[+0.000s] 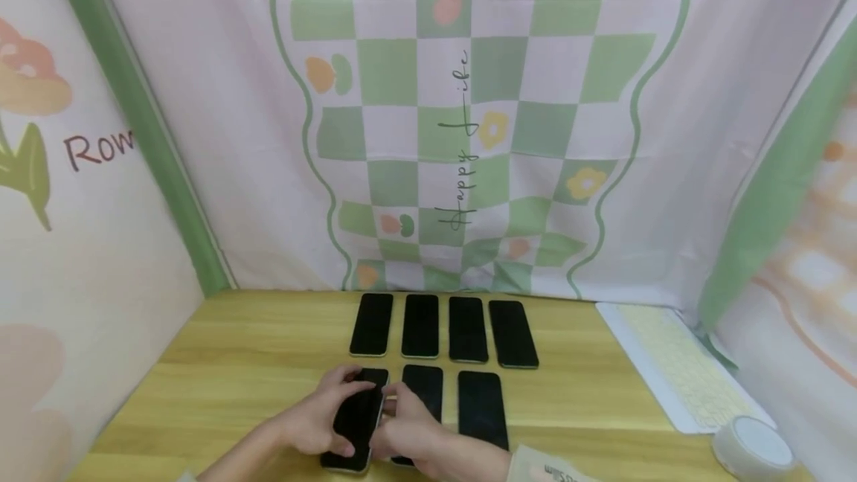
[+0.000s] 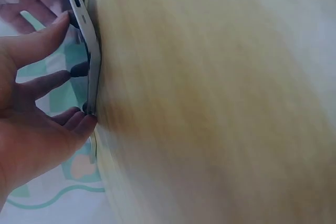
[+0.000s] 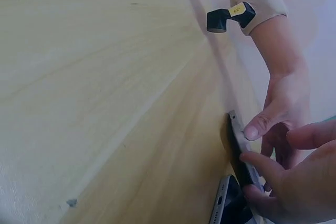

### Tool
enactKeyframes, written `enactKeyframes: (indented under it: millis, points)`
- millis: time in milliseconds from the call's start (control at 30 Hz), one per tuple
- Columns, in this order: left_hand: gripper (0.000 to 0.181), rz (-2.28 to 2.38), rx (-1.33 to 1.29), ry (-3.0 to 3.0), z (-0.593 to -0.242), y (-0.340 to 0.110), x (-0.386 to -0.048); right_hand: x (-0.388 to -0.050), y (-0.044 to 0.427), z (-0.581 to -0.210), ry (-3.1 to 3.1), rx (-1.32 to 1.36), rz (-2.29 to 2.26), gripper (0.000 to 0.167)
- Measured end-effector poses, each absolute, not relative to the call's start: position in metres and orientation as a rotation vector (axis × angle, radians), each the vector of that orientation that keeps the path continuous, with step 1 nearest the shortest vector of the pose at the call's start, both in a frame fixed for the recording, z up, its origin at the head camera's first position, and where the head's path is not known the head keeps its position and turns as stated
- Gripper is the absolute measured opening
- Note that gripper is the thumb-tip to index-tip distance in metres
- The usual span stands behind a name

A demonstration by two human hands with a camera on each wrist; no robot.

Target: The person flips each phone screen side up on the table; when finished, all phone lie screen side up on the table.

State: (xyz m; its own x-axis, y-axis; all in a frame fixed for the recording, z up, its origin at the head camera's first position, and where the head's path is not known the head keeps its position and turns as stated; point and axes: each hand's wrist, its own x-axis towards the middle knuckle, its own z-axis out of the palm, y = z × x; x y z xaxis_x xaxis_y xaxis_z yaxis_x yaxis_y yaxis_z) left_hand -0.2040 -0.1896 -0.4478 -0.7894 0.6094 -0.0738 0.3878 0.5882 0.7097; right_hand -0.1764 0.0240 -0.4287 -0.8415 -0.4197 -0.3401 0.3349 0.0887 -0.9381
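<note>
A black-screened smartphone (image 1: 358,415) lies face up at the left end of the front row. My left hand (image 1: 311,415) spreads across it from the left, thumb on the near part and fingers at the far part. On its right long edge, my right hand (image 1: 411,426) holds with bent fingers. The left wrist view shows the phone's pale edge (image 2: 90,38) with a port, close to the tabletop, and my left thumb and fingers against the phone. Seen from the right wrist, both hands meet along the same phone (image 3: 241,156). My right forearm partly hides the middle front phone (image 1: 425,385).
Behind stands a row of several black phones (image 1: 420,326). Another phone (image 1: 482,407) lies right of my right hand. A white keyboard (image 1: 683,363) and a roll of white tape (image 1: 753,445) sit at the right of the wooden table (image 1: 268,341). Patterned curtains (image 1: 455,132) enclose it.
</note>
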Motion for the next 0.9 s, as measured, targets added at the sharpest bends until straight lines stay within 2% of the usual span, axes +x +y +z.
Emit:
enactKeyframes:
  millis: [233, 633, 900]
  points:
    - [0.084, 0.981, 0.781, 2.523, -0.4495, -0.1883, -0.2048, -0.1796, 0.0207, -0.4272, 1.828, -0.037, -1.772, 0.080]
    - [0.085, 0.905, 0.807, 2.584, -0.4500, -0.1829, -0.2057, -0.1835, 0.0208, -0.4251, 1.932, 0.001, -1.669, 0.063]
    - [0.083, 0.809, 0.808, 2.609, -0.4494, -0.1809, -0.2052, -0.1865, 0.0271, -0.4243, 1.853, 0.020, -1.680, 0.068]
